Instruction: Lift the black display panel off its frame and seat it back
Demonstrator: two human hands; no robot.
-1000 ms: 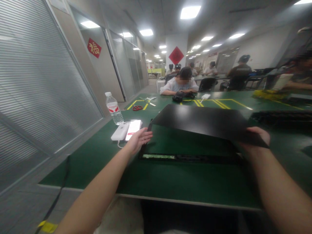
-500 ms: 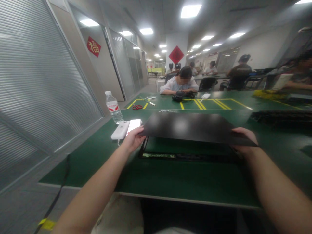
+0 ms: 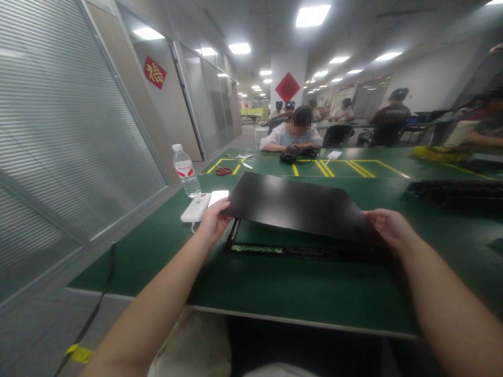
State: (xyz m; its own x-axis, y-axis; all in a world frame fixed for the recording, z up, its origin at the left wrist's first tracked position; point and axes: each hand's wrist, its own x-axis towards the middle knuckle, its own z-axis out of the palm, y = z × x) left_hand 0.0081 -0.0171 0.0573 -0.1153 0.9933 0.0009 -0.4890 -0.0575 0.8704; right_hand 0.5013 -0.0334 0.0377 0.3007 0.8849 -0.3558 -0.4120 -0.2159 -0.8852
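A thin, glossy black rectangular sheet (image 3: 293, 204) is held between my two hands, tilted so its right side hangs lower. My left hand (image 3: 215, 220) pinches its left edge; my right hand (image 3: 389, 226) grips its right edge. Under the sheet, a black rectangular frame (image 3: 234, 230) lies on the green table (image 3: 298, 290). A green circuit strip (image 3: 257, 250) runs along the frame's near side. The sheet covers much of the frame, and its right end is dark and hard to make out.
Left of the sheet are a white power bank (image 3: 195, 208), a lit phone (image 3: 218, 197) and a water bottle (image 3: 186, 172). Red-handled scissors (image 3: 223, 171) lie farther back. A person (image 3: 293, 131) sits across the table. Long black parts (image 3: 451, 193) lie at right.
The sheet's right side has dropped and its far left corner has risen, so it slants more. My right hand has shifted slightly left along with it.
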